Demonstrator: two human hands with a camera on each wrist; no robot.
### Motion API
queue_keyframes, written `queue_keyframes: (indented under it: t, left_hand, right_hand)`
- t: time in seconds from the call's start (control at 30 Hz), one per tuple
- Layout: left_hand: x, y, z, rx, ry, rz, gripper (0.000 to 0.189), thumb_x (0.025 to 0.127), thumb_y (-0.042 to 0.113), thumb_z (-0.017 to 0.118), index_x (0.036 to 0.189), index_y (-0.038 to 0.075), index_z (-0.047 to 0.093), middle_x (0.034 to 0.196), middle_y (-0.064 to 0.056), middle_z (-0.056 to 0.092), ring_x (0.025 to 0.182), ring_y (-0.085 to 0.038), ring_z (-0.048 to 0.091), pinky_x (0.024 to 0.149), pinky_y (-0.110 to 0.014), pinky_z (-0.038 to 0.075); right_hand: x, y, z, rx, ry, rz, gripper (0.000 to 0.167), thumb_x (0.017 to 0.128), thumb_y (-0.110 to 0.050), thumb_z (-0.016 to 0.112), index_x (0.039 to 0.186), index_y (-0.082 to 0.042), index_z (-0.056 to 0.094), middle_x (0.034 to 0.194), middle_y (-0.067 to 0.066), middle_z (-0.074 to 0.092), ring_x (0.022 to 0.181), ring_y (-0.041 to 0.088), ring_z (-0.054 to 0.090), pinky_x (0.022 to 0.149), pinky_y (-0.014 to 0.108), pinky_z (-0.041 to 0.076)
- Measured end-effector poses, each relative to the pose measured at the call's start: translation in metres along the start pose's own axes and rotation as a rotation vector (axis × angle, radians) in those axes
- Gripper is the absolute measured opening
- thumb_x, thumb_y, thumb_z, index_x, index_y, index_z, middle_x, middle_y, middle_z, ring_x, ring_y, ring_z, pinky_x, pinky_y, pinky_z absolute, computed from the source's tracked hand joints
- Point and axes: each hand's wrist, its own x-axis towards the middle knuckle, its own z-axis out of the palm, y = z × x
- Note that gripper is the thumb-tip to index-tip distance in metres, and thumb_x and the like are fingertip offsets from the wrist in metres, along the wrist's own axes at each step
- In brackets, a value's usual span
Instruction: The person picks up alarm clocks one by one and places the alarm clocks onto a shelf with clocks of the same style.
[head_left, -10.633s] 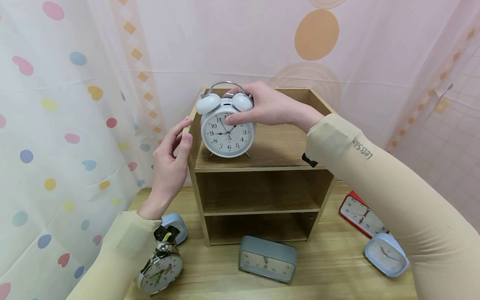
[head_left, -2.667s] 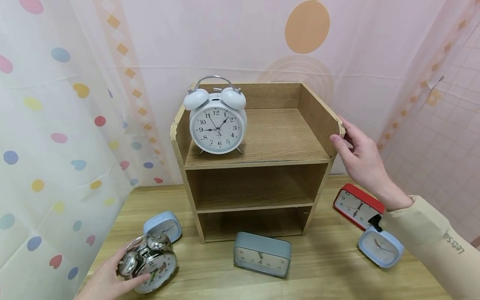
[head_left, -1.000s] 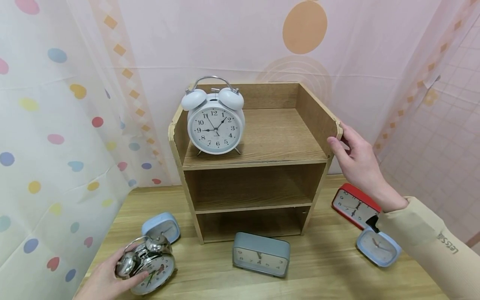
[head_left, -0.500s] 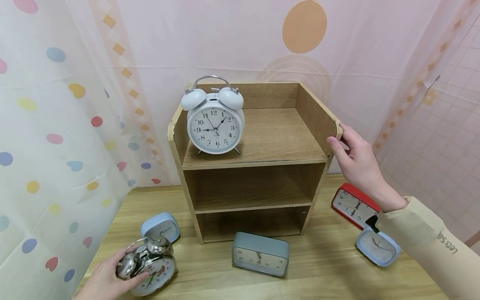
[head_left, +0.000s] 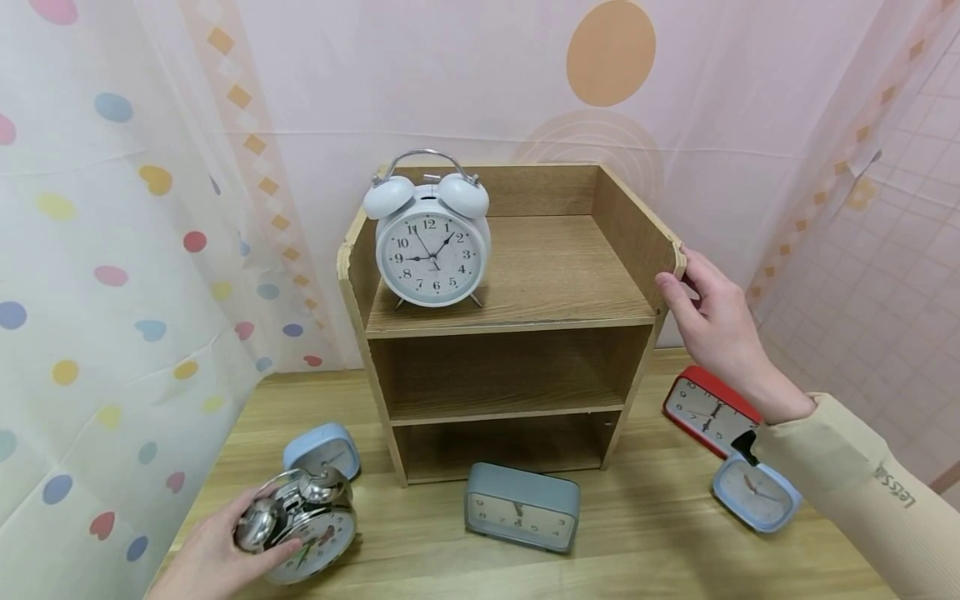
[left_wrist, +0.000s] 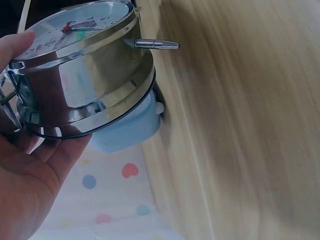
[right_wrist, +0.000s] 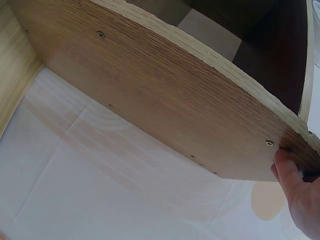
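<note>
Barely anything has shifted over the last second: the left hand (head_left: 213, 554) has tipped the chrome twin-bell clock (head_left: 300, 523) a touch more upright at the front-left corner of the wooden table (head_left: 652, 533), and that's about it. Fingers are curled round the bells and the side of the case, thumb lying along the rim of the dial; in the left wrist view the palm (left_wrist: 35, 185) cups the shiny case (left_wrist: 85, 85) from below, so it's properly gripped. A small blue clock (head_left: 322, 450) sits just behind it, very near, and the dotted curtain (head_left: 90, 275) hangs close on the left, so not much room that side.

The right hand (head_left: 712, 329) is on the top front corner of the right wall of the wooden shelf unit (head_left: 510, 367), thumb on the front edge and fingers wrapped behind the panel. From the right wrist view only one fingertip (right_wrist: 292, 187) shows, pressed against the chipped panel edge (right_wrist: 200, 47).

On the top shelf the white twin-bell clock (head_left: 432, 242) stands at the left end, leaving the right part of that board bare. The two lower shelves are open. A grey rectangular clock (head_left: 522, 507) stands just in front of the unit, with a red clock (head_left: 708, 412) and another blue one (head_left: 753, 492) off to the right.
</note>
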Motion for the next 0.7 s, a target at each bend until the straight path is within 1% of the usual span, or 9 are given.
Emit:
queue_keyframes:
  t: [0.07,0.13,0.23,0.43,0.47,0.53,0.7]
  left_hand:
    - [0.000,0.002,-0.001,0.002,-0.003,0.003,0.082,0.081,0.038,0.090,0.144,-0.002,0.056,0.124,-0.025,0.073,0.094,-0.018,0.070,0.068,-0.021,0.053]
    - [0.000,0.005,-0.003,0.003,-0.009,0.008,0.082,0.081,0.038,0.090,0.144,-0.002,0.057,0.124,-0.025,0.073,0.094,-0.016,0.069,0.069,-0.021,0.053]
    - [-0.001,0.010,-0.005,0.000,-0.002,0.020,0.081,0.081,0.038,0.091,0.143,-0.001,0.058,0.124,-0.023,0.073,0.092,-0.009,0.067,0.069,-0.020,0.053]
    - [-0.003,0.021,-0.009,-0.022,0.068,0.077,0.076,0.077,0.035,0.094,0.138,0.002,0.063,0.122,-0.020,0.074,0.090,0.007,0.060,0.070,-0.020,0.054]
    - [-0.003,0.024,-0.011,-0.021,0.071,0.081,0.076,0.077,0.035,0.094,0.137,0.002,0.063,0.122,-0.019,0.075,0.090,0.007,0.060,0.070,-0.020,0.054]
    - [-0.003,0.028,-0.012,-0.036,0.091,0.112,0.074,0.075,0.032,0.095,0.135,0.001,0.064,0.118,-0.018,0.076,0.088,0.010,0.059,0.069,-0.020,0.054]
    - [-0.003,0.041,-0.017,-0.037,0.131,0.170,0.071,0.071,0.031,0.098,0.129,0.003,0.067,0.110,-0.010,0.078,0.085,0.012,0.058,0.067,-0.021,0.055]
  right_hand:
    - [0.000,0.000,0.000,0.009,0.004,0.003,0.041,0.110,-0.017,0.055,0.146,-0.001,0.059,0.146,0.022,0.061,0.110,-0.018,0.056,0.089,-0.005,0.045]
    - [0.000,0.000,0.000,0.014,0.006,0.002,0.040,0.109,-0.016,0.055,0.146,0.000,0.060,0.145,0.023,0.061,0.108,-0.020,0.054,0.089,-0.005,0.045]
    - [0.000,0.000,0.000,0.014,0.005,0.005,0.040,0.109,-0.016,0.055,0.146,0.000,0.059,0.146,0.023,0.061,0.108,-0.020,0.054,0.088,-0.005,0.045]
    - [0.000,0.000,0.000,0.017,0.007,-0.003,0.039,0.110,-0.016,0.055,0.145,0.001,0.060,0.145,0.022,0.061,0.108,-0.019,0.055,0.089,-0.004,0.045]
    - [0.000,-0.001,0.000,0.013,0.008,-0.006,0.039,0.110,-0.017,0.055,0.144,0.001,0.060,0.145,0.022,0.062,0.109,-0.019,0.055,0.089,-0.004,0.046]
    - [-0.001,-0.001,0.000,0.007,0.007,-0.012,0.039,0.110,-0.019,0.054,0.143,0.001,0.061,0.145,0.022,0.062,0.109,-0.018,0.056,0.089,-0.004,0.046]
    - [0.000,0.000,0.000,0.006,0.005,-0.006,0.039,0.110,-0.019,0.054,0.142,0.001,0.061,0.144,0.022,0.062,0.109,-0.017,0.056,0.088,-0.004,0.046]
